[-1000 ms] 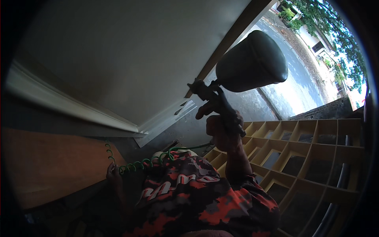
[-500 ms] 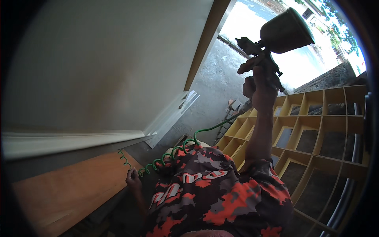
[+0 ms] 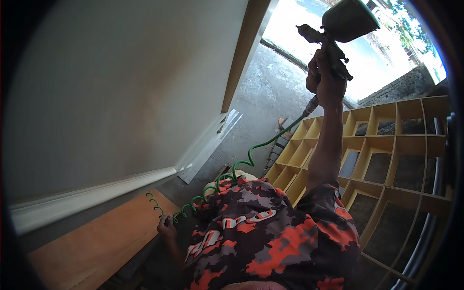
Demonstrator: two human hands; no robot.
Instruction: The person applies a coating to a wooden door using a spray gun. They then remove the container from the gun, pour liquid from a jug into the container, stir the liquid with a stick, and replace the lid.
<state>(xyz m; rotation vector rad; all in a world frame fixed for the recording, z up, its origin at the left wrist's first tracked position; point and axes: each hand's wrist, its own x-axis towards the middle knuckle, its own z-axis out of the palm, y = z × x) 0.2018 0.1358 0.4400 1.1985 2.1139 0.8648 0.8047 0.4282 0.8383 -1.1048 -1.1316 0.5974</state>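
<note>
My right hand [image 3: 330, 81] is raised at the upper right with its fingers wrapped round the handle of a spray gun [image 3: 332, 43]. A rounded paint cup [image 3: 349, 20] sits on top of the gun, and its nozzle points left toward a large pale panel [image 3: 125, 82]. From the gun's base a green coiled air hose [image 3: 252, 157] runs down across my front to the lower left. There my left hand [image 3: 167, 228] is closed on the hose, low beside my body. Whether spray is coming out cannot be made out.
On the right stands a yellowish wooden frame [image 3: 382, 140] with several open compartments. An orange-brown board [image 3: 111, 232] lies below the panel's white moulded edge [image 3: 106, 191]. Pale strips [image 3: 212, 145] lean near the concrete floor [image 3: 263, 92]; a stone block [image 3: 401, 84] is beyond.
My right hand has moved up and slightly right with the spray gun, and its fingers have curled in. The hose is stretched higher. My left hand stays low on the hose.
</note>
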